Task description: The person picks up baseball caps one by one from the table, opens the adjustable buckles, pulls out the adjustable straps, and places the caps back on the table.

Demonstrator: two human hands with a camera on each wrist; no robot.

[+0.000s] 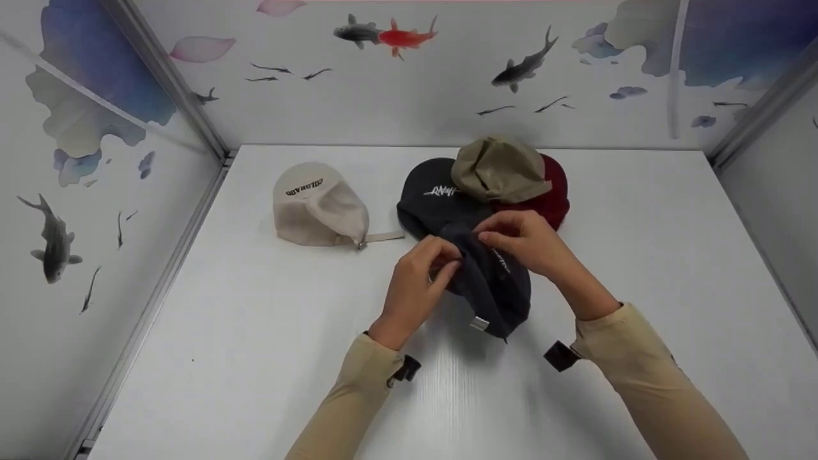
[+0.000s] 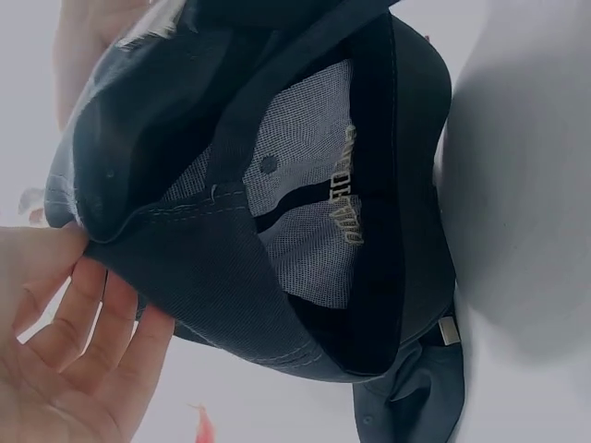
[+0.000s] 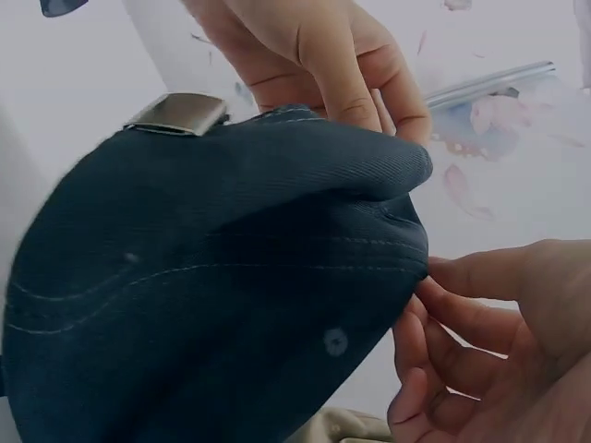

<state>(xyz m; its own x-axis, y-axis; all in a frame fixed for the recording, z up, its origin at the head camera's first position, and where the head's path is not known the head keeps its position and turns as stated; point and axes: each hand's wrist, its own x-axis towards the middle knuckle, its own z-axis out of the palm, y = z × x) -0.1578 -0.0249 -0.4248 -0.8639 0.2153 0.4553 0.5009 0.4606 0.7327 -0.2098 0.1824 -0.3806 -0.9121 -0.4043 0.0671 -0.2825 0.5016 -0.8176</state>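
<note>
Both hands hold a dark navy baseball cap [image 1: 489,287] above the table. My left hand [image 1: 415,281] pinches its edge on the left, while the right hand [image 1: 527,243] pinches it on the far right side. The left wrist view looks into the cap's hollow, with mesh lining [image 2: 300,185] and the back of stitched lettering showing. A metal strap buckle [image 3: 180,113] is on the cap's edge in the right wrist view. There, the right fingertips press the fabric's corner and the left hand [image 3: 314,46] grips just above.
Behind the held cap lie a black cap [image 1: 425,185] with white lettering, a khaki cap [image 1: 498,169] and a dark red cap [image 1: 556,191], overlapping. A cream cap [image 1: 310,207] with its strap stretched out sits left on the white table [image 1: 223,319]. Printed panels enclose the table.
</note>
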